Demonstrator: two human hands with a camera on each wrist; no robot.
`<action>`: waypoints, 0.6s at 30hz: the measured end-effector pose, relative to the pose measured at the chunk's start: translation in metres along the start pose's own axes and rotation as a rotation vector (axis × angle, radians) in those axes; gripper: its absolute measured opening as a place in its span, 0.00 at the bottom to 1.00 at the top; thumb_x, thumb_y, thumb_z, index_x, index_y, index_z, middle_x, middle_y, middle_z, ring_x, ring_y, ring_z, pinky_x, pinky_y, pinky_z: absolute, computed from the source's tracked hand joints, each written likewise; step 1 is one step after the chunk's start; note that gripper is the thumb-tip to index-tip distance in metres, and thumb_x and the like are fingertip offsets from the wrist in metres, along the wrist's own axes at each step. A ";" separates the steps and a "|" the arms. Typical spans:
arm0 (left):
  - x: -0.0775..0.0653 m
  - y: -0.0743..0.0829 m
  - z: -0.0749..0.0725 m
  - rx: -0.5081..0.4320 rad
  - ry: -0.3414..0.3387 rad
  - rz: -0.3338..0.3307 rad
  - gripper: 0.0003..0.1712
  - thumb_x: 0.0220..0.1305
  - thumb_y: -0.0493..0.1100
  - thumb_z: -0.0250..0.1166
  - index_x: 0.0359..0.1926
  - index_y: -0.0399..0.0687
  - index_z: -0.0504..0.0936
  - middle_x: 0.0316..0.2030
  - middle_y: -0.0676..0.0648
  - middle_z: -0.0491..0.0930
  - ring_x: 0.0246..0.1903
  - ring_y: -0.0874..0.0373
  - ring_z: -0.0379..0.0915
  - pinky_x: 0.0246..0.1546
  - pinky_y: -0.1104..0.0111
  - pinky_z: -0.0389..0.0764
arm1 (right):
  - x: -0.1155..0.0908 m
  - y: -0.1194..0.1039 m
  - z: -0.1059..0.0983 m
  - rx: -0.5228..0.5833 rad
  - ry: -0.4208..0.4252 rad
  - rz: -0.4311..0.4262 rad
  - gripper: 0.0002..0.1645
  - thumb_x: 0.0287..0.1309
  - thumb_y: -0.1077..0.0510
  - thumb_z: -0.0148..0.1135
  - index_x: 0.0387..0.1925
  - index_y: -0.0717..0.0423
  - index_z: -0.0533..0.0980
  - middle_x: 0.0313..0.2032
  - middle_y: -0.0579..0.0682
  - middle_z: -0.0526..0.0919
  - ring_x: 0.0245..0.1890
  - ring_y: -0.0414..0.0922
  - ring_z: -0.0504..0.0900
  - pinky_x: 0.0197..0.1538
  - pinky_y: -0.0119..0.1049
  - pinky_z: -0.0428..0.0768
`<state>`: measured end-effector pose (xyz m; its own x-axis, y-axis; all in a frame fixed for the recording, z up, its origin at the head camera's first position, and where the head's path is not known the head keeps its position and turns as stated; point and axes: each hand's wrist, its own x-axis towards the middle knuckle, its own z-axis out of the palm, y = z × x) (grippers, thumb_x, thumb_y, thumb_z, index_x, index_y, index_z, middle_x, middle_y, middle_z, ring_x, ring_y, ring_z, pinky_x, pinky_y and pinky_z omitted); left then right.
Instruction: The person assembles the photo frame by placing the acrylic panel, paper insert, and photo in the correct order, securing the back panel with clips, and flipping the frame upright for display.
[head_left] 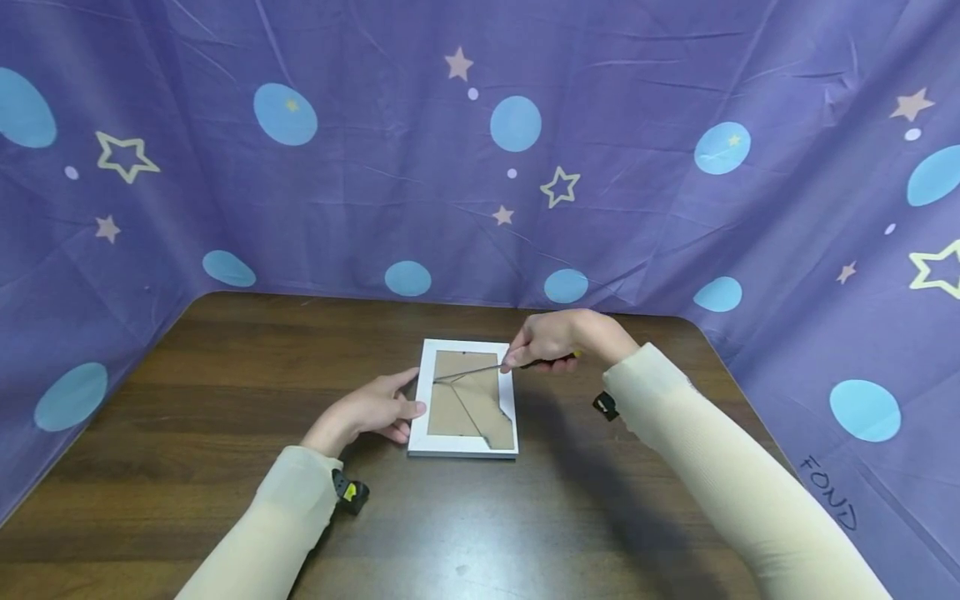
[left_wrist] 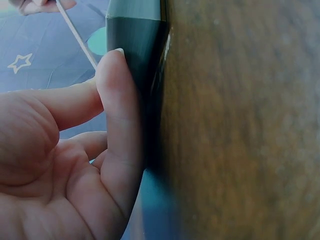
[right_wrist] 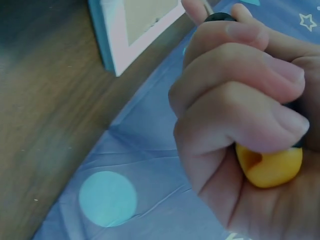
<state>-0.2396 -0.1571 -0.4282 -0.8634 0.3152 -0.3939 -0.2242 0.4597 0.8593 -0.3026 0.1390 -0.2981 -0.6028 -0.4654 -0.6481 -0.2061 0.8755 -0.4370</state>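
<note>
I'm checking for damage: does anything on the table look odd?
Yes: the picture frame, at its lower-right corner in the head view. Brown board interrupts the white border there, with uneven edges; whether it overlaps or the border is broken, I cannot tell.

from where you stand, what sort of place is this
Probably a makeshift indoor workspace, perhaps a filming booth: a purple patterned cloth hangs close behind and beside a wood-look table, where a white frame is being worked on.
</note>
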 end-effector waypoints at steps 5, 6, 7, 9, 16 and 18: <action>0.000 0.001 0.000 0.004 0.002 0.001 0.46 0.77 0.38 0.64 0.85 0.42 0.49 0.34 0.41 0.76 0.26 0.57 0.78 0.31 0.66 0.90 | 0.003 0.016 0.010 0.050 0.014 -0.047 0.21 0.82 0.48 0.55 0.65 0.50 0.83 0.18 0.45 0.68 0.15 0.36 0.64 0.17 0.27 0.66; 0.000 0.001 0.000 0.008 0.002 -0.001 0.46 0.78 0.38 0.64 0.85 0.42 0.49 0.34 0.41 0.76 0.26 0.57 0.78 0.31 0.66 0.90 | 0.004 0.019 0.012 0.062 0.020 -0.053 0.21 0.81 0.48 0.55 0.65 0.50 0.83 0.18 0.45 0.69 0.15 0.36 0.64 0.17 0.27 0.67; 0.000 0.001 0.000 0.012 0.002 -0.003 0.46 0.78 0.38 0.64 0.85 0.42 0.49 0.34 0.41 0.76 0.26 0.57 0.78 0.31 0.66 0.90 | 0.004 0.021 0.014 0.072 0.025 -0.058 0.21 0.81 0.48 0.55 0.64 0.50 0.83 0.18 0.45 0.69 0.15 0.36 0.64 0.17 0.27 0.67; -0.001 0.002 0.000 0.021 0.001 -0.009 0.45 0.78 0.39 0.64 0.85 0.42 0.49 0.34 0.41 0.76 0.26 0.57 0.78 0.31 0.67 0.90 | 0.005 0.026 0.018 0.100 0.033 -0.070 0.21 0.81 0.48 0.56 0.64 0.51 0.84 0.18 0.45 0.70 0.15 0.36 0.65 0.17 0.27 0.67; -0.001 0.002 0.000 0.023 -0.002 -0.021 0.45 0.78 0.39 0.64 0.85 0.43 0.49 0.35 0.41 0.76 0.26 0.57 0.78 0.30 0.67 0.90 | 0.010 0.042 0.029 0.201 0.023 -0.079 0.21 0.82 0.48 0.55 0.64 0.49 0.84 0.19 0.46 0.70 0.15 0.37 0.64 0.17 0.28 0.66; -0.001 0.002 0.000 0.019 -0.002 -0.019 0.45 0.78 0.39 0.64 0.85 0.42 0.49 0.35 0.41 0.76 0.26 0.57 0.78 0.30 0.67 0.90 | 0.011 0.045 0.031 0.224 0.018 -0.069 0.21 0.82 0.47 0.55 0.64 0.47 0.84 0.19 0.45 0.70 0.16 0.37 0.64 0.17 0.28 0.66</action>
<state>-0.2390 -0.1568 -0.4261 -0.8583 0.3077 -0.4107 -0.2322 0.4809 0.8455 -0.2951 0.1690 -0.3443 -0.6073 -0.5190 -0.6015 -0.0722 0.7900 -0.6088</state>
